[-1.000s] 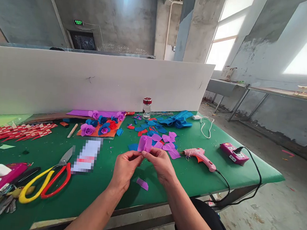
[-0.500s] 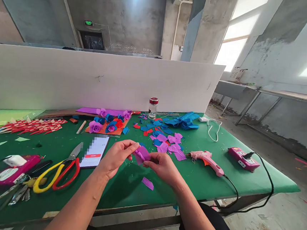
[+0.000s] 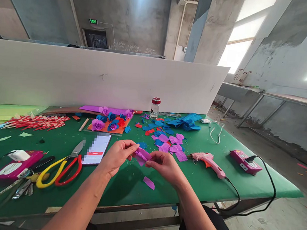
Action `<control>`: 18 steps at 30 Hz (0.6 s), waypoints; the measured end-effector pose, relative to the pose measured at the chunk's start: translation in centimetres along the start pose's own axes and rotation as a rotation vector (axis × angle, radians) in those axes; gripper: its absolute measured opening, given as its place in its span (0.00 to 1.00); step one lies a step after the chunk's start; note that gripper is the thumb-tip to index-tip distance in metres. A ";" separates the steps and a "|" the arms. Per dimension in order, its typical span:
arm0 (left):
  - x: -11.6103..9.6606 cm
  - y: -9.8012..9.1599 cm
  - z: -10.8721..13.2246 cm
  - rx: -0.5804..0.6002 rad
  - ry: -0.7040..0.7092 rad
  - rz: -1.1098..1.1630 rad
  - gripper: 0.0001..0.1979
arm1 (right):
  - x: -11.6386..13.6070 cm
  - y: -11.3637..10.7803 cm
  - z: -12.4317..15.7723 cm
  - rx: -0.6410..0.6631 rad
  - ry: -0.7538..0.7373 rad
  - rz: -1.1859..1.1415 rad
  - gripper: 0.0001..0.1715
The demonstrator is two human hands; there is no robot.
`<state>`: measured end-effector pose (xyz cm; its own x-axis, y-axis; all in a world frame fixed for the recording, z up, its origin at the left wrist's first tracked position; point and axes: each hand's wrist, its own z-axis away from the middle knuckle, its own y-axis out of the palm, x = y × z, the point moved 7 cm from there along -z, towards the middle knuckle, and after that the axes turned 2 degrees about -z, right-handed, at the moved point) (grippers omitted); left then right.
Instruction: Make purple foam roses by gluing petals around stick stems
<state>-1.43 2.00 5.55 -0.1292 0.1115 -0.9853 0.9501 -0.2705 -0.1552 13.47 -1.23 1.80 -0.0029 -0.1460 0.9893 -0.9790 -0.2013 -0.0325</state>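
Between my two hands, above the green tabletop, is a purple paper petal (image 3: 142, 156). My left hand (image 3: 119, 155) pinches its left end between thumb and fingers. The right end is pinched by my right hand (image 3: 163, 165). A single purple petal (image 3: 149, 183) lies on the table just below my hands. Beyond them are loose purple petals (image 3: 176, 142) mixed with blue and red pieces. Finished paper roses (image 3: 113, 125) in purple, blue and red rest on an orange sheet to the left.
A pink glue gun (image 3: 208, 162) lies to the right, its cord running off the table edge near a power strip (image 3: 246, 161). Scissors (image 3: 60, 171), a phone (image 3: 96, 151) and keys (image 3: 23, 188) lie left. A red-capped jar (image 3: 155, 108) stands before a white board (image 3: 119, 79).
The view has shifted slightly, so the table's things sit a little further right. The purple petal looks flatter and more stretched between my hands, which still pinch it.
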 end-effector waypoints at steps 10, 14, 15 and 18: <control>-0.8 0.5 0.6 0.073 -0.002 0.052 0.10 | 0.3 -0.2 0.2 0.022 0.003 -0.040 0.13; -0.8 0.4 0.5 0.036 0.003 0.039 0.09 | 0.3 -0.1 0.1 0.018 0.003 -0.024 0.14; -0.7 0.3 0.3 0.015 0.004 0.050 0.11 | 0.3 -0.2 0.1 0.010 0.000 -0.026 0.14; -0.1 -0.2 -0.2 -0.064 0.008 0.093 0.15 | 0.3 -0.7 0.0 -0.053 0.008 -0.100 0.16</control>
<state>-1.60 2.22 5.70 -0.0380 0.0964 -0.9946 0.9742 -0.2180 -0.0584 14.11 -1.09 2.13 0.0936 -0.1205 0.9883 -0.9838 -0.1634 0.0733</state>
